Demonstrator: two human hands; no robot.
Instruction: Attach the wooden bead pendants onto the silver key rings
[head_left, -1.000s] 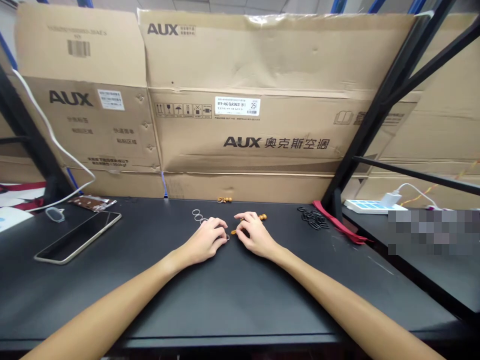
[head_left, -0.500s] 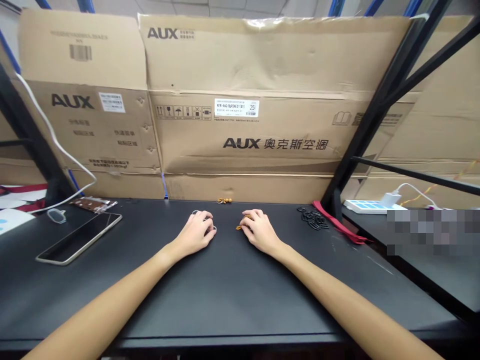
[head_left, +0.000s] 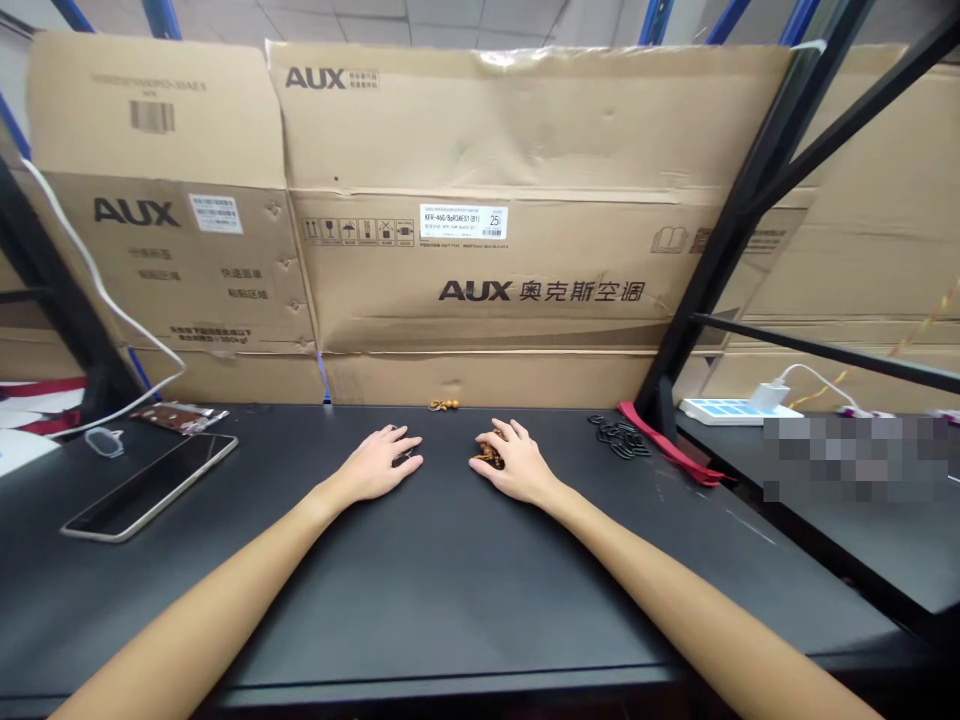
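My left hand [head_left: 381,463] rests palm down on the black tabletop, fingers spread. Under its fingers something small and dark with a pale edge shows in part, too covered to name. To the right, my right hand [head_left: 519,465] is also palm down with its fingers apart. It covers a small heap of golden-brown pieces [head_left: 492,455], bead-like where they show. Beyond the two hands, near the cardboard, lies a small golden beaded piece [head_left: 444,405] with what looks like a metal ring. Several black oval links or rings [head_left: 621,438] lie right of my right hand.
A phone [head_left: 154,487] lies on the left, near a brown packet [head_left: 180,416] and a white cable [head_left: 105,285]. Printed cardboard [head_left: 525,130] stands behind the table. A red strap [head_left: 667,447], a black rack post [head_left: 679,340] and a white power strip [head_left: 739,411] are on the right.
Fingers of both hands have straightened and spread from a more curled pose. More of the golden-brown pieces show under my right hand. The whole view has shifted slightly.
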